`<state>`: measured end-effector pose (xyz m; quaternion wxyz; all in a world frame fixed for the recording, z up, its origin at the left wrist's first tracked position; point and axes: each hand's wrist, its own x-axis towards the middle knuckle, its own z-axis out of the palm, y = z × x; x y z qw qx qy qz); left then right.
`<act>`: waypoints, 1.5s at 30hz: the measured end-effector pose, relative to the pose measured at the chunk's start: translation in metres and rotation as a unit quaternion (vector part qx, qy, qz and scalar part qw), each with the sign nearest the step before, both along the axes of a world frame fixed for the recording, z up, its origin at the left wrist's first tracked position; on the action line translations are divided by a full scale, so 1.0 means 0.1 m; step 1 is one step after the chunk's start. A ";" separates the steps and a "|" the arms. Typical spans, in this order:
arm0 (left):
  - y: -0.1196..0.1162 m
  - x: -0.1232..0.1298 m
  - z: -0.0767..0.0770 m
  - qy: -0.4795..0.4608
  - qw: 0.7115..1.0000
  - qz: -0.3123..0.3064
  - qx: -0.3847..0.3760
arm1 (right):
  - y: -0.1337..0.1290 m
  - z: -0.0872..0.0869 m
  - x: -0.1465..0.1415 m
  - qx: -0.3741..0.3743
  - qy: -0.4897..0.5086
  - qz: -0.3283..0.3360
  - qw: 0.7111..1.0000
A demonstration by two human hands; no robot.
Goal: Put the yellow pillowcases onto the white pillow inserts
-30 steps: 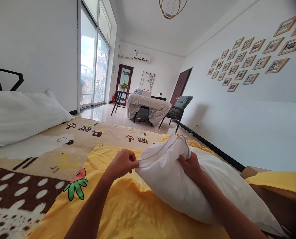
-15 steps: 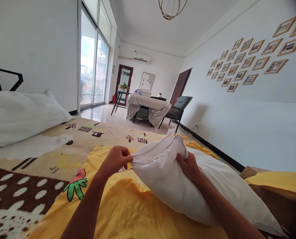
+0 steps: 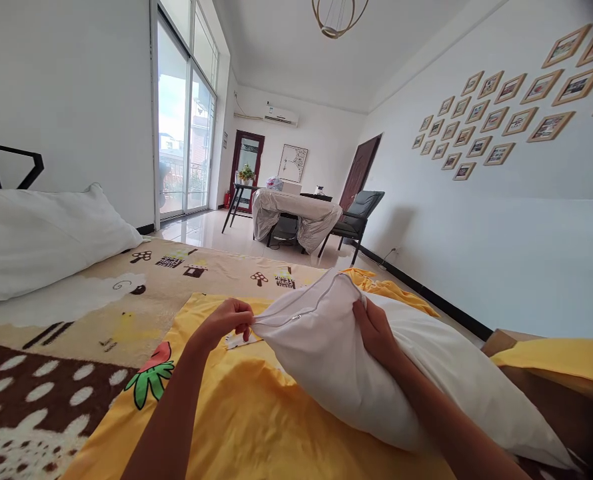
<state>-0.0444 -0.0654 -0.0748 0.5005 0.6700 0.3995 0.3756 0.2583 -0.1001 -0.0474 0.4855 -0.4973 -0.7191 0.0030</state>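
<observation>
A white pillow [image 3: 326,360] with a zipper along its end edge lies tilted in front of me. My left hand [image 3: 226,321] pinches the corner at the zipper's near end and pulls it taut to the left. My right hand [image 3: 377,332] grips the same pillow's far side, with the fingertips partly hidden in the fabric. The small zipper pull [image 3: 297,317] shows on the edge between my hands. Beneath the pillow spreads a yellow cloth [image 3: 226,427] with a printed red and green strawberry-like motif. More white fabric [image 3: 456,367] extends behind my right arm.
Another white pillow [image 3: 41,240] rests at the left on the patterned blanket [image 3: 86,340]. A brown box [image 3: 541,393] with yellow cloth on it stands at the right. Farther off are a covered table [image 3: 296,203] and a black chair [image 3: 361,217].
My left hand has drawn the pillow corner slightly left and the zippered edge is stretched straighter. The loose flap at the top has flattened. My right hand keeps its hold.
</observation>
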 end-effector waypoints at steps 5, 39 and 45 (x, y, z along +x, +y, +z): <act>-0.07 0.06 0.04 0.069 0.987 0.092 0.112 | 0.04 -0.05 -0.01 0.003 -0.006 0.003 1.000; -0.47 0.39 0.20 0.270 0.890 -0.038 0.365 | 0.00 -0.05 0.00 -0.002 -0.014 -0.006 1.000; -0.46 0.51 0.15 0.290 0.876 -0.015 0.384 | -0.03 -0.03 -0.02 -0.002 -0.010 0.004 1.000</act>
